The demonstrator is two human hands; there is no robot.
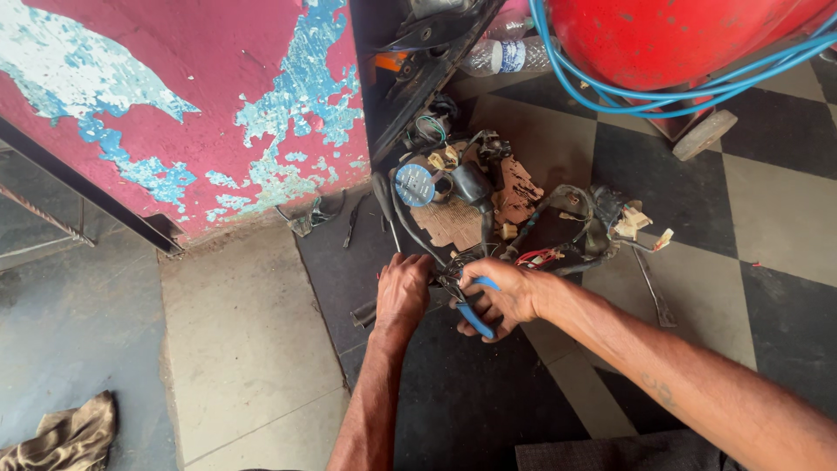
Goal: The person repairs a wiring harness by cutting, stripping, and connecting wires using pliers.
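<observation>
- Our right hand (504, 295) is wrapped around blue-handled metal pliers (475, 314), handles slanting back toward us, nose aimed away at the tangled black wiring harness (523, 249).
- Our left hand (403, 292) clamps the harness end just left of the pliers.

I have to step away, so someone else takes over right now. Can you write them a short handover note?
Left hand: pressed down on the wire bundle on the floor.
Right hand: shut on blue-handled pliers, working at the bundle's near end.
Nearby: screwdriver by the blue round part, cardboard beneath, metal tool to the right.
Done: cannot tell.
Left: pliers work at the bundle is under way.
</observation>
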